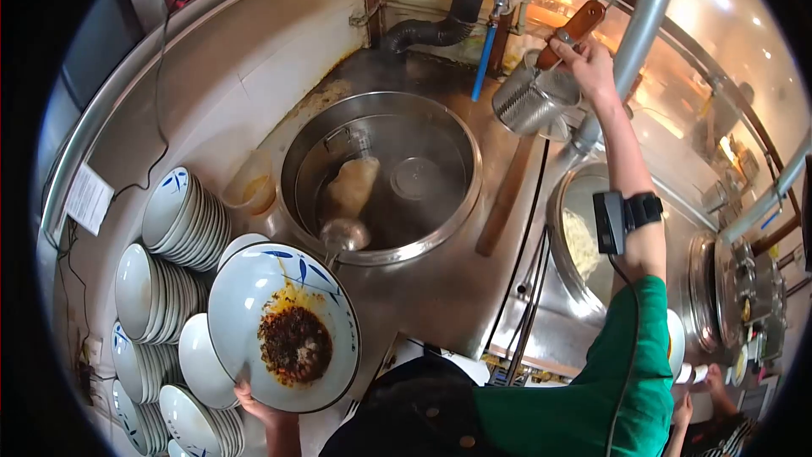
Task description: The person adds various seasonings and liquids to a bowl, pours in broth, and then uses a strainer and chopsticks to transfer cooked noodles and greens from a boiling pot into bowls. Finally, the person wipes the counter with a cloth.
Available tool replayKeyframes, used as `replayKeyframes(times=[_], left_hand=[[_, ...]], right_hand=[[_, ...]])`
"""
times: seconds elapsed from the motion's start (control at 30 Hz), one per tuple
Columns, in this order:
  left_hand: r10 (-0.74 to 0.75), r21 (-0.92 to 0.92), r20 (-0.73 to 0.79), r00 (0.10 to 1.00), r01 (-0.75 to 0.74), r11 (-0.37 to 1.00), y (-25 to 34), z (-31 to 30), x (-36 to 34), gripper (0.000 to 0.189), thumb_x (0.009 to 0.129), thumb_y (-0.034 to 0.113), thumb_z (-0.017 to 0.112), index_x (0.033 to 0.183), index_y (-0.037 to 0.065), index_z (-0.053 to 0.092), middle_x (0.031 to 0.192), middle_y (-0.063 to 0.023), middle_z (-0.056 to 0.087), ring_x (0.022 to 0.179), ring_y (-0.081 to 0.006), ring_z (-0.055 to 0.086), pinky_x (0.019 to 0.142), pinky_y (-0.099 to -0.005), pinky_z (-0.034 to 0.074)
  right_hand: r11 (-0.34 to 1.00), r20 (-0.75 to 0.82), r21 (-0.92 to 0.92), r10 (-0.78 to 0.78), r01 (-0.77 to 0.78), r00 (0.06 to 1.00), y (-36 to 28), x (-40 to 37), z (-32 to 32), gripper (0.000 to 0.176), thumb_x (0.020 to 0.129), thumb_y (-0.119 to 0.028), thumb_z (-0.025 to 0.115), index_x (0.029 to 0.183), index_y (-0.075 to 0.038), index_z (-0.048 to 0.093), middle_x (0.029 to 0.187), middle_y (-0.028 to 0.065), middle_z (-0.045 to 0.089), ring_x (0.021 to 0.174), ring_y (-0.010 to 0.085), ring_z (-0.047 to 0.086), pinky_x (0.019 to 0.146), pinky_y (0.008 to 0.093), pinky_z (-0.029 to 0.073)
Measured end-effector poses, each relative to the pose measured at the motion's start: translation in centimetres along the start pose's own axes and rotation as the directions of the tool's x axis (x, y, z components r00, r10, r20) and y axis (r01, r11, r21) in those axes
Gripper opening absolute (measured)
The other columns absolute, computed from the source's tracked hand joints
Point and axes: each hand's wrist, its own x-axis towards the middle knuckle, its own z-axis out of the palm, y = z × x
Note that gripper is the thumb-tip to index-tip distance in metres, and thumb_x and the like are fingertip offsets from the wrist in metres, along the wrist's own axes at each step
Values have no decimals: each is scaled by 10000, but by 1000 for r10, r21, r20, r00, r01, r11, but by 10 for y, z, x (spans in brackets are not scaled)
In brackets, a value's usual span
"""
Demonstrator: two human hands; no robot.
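My left hand [260, 409] grips the lower rim of a wide white bowl [233, 313] with blue leaf marks. A heap of dark, oily chili seasoning [294, 343] lies in it. At upper right, my right hand [592, 72] is closed around the wooden handle [575, 30] of a noodle strainer, beside a hanging rail. Just below the hand is its perforated metal basket [526, 106]. Between my hands stands a large round pot [476, 173] of steaming dark broth. A pale bag-like lump [353, 186] and a metal ladle [344, 235] are in the pot.
Stacks of white bowls [173, 220] line the left side. A second pot [562, 203] with pale noodles [582, 245] sits under my right forearm. A metal pipe [647, 17] and a blue hose [485, 63] stand nearby. Another person's hands [682, 411] show at lower right.
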Motion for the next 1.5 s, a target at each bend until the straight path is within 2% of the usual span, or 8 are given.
replayKeyframes(times=[0.7,1.07,1.2,1.27,1.37,1.43,1.47,1.5], left_hand=[[80,253,-274,959,-8,968,-48,63,30,640,643,338,501,1191,20,405,1115,-133,491,1023,-304,476,887,-418,375],[119,300,-344,931,-11,954,-48,40,33,641,647,384,516,1163,12,435,1090,-142,512,995,-289,510,841,-413,419],[161,259,-341,926,-73,963,-33,34,36,564,694,364,482,1124,-1,462,1056,-147,518,967,-311,509,837,-420,423],[114,198,-452,885,-25,980,-22,2,36,575,699,384,474,1140,15,458,1085,-139,509,998,-310,492,842,-419,418],[105,180,-336,936,-45,983,-6,-32,48,613,691,427,484,1178,56,439,1111,-110,498,1028,-297,478,875,-429,392],[-60,55,-63,996,63,996,10,-34,48,660,719,434,367,1206,-9,411,1187,-168,456,1088,-325,444,918,-450,364],[-51,34,88,995,48,998,11,-47,52,667,724,415,335,1206,-41,404,1213,-196,436,1111,-341,428,927,-460,358],[-10,92,274,962,-16,996,14,-39,57,615,793,395,365,1186,-76,409,1203,-226,437,1055,-347,478,888,-466,413]], right_hand=[[971,483,212,-5,-112,876,215,100,112,201,819,-30,545,1016,-1,521,928,70,610,787,132,582,717,249,456],[936,-127,-282,-253,209,959,207,83,105,265,840,-166,550,1035,13,531,866,84,599,777,119,564,634,238,462],[859,21,470,216,-200,976,79,-62,124,264,882,-217,419,869,-7,579,781,73,601,692,141,560,617,260,441],[672,819,315,164,-670,549,5,-153,150,302,890,-246,403,863,-13,594,787,72,623,745,150,602,651,247,464],[616,956,-168,-88,-769,-279,-16,-307,207,402,896,-312,447,1145,0,500,1000,128,607,910,206,595,776,310,483],[334,729,257,-683,-907,-44,-3,-435,262,417,916,-299,403,1214,-9,438,1110,162,554,989,225,563,817,315,469],[544,854,-36,-419,-839,-308,-42,-453,269,388,903,-256,428,1196,-2,445,1084,149,567,940,220,579,795,306,477],[433,813,252,-580,-865,-53,-37,-504,299,414,901,-318,434,1162,1,466,963,125,598,837,216,598,715,300,497]])
